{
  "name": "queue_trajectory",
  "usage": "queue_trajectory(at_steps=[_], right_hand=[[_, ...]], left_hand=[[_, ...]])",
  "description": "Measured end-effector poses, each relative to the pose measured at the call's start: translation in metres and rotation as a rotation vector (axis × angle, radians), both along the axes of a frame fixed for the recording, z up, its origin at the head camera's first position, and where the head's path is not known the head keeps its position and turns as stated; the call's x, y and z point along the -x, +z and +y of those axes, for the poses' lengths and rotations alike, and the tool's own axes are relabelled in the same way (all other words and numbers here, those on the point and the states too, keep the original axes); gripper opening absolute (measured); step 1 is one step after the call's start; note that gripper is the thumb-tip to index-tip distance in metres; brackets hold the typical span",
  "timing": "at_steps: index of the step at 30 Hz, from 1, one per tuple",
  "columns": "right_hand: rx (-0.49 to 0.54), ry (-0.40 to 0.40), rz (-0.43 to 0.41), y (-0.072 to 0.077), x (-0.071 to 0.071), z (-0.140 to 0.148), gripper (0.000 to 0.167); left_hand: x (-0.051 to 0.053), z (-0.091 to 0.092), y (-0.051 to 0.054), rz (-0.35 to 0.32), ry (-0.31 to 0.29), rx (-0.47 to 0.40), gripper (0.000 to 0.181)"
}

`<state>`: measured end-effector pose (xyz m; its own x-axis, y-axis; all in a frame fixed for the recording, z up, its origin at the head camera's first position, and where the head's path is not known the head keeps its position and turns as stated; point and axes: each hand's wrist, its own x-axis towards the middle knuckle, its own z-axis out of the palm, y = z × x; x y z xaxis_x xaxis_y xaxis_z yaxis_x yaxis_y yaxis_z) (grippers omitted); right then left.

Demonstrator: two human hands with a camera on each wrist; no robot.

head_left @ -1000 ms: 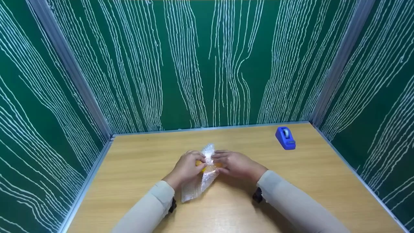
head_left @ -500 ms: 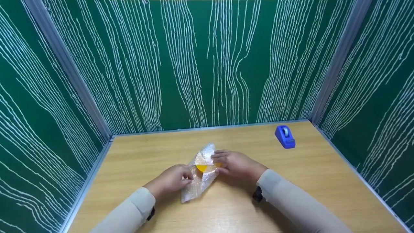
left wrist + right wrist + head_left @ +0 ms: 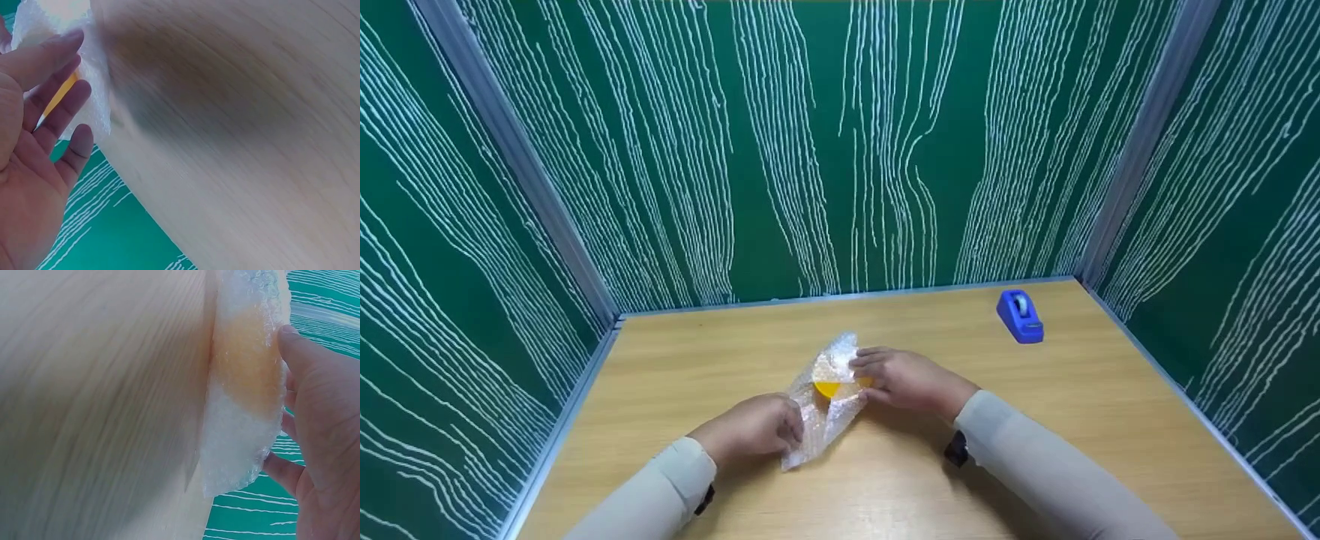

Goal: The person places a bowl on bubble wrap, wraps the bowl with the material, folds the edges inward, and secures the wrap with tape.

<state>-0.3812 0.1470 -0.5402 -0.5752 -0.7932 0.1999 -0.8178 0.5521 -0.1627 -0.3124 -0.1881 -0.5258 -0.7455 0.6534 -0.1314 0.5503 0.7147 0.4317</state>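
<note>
A yellow, round-edged object [image 3: 826, 389] shows through a gap in the folded bubble wrap [image 3: 810, 442], which lies slanted on the table. Its orange tint shows through the wrap [image 3: 247, 360] in the right wrist view. My right hand [image 3: 911, 381] rests on the wrap's right side, thumb and fingers extended against it [image 3: 332, 399]. Beside the wrap's lower left edge is my left hand [image 3: 754, 427]; in the left wrist view its fingers [image 3: 67, 109] are loosely bent and spread, with the thumb across the wrap. Whether they touch it is unclear.
A blue tape dispenser [image 3: 1021, 318] stands at the back right of the wooden table [image 3: 697, 352]. Green panels [image 3: 780, 150] with white wavy lines rise along the table's back and sides, joined by grey metal posts.
My left hand has moved from the wrap's middle toward the lower left, uncovering the yellow object and the wrap's left part. My right hand has stayed in place.
</note>
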Motion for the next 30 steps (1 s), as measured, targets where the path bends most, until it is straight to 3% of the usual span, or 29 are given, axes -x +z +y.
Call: queue_trajectory(at_steps=[8, 11, 17, 23, 30], right_hand=[[0.012, 0.009, 0.001, 0.002, -0.0009, -0.001, 0.039], [0.009, 0.007, -0.002, 0.0032, -0.0011, -0.0006, 0.039], [0.008, 0.002, 0.003, 0.0043, -0.0012, 0.0005, 0.039], [0.008, 0.003, -0.01, 0.0039, -0.0014, 0.0004, 0.039], [0.006, -0.002, -0.023, 0.0034, -0.0016, 0.0001, 0.038]], left_hand=[[-0.0006, -0.0022, 0.0018, -0.103, 0.037, -0.009, 0.036], [-0.0004, -0.0026, 0.0018, -0.112, 0.035, -0.001, 0.043], [-0.0015, -0.003, 0.0012, -0.095, 0.019, 0.013, 0.044], [-0.0012, -0.0036, -0.0009, -0.091, 0.023, 0.015, 0.028], [-0.0007, -0.0039, -0.008, 0.019, -0.051, 0.03, 0.011]])
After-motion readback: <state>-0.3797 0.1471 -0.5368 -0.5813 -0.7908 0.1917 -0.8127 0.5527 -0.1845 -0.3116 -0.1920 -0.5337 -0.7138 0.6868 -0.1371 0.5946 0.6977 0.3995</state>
